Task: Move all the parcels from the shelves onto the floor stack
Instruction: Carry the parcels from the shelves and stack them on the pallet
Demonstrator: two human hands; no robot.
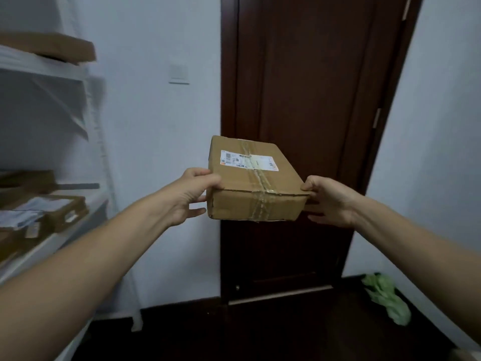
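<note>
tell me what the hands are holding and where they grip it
The taped cardboard parcel, held by both hands: the left hand grips its near left corner, the right hand its near right corner.

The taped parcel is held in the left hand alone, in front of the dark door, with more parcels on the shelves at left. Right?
Not alone: the head view shows the left hand gripping the parcel at its left end and the right hand pinching its right corner. It is in front of the dark door, more parcels on the shelves at left.
</note>
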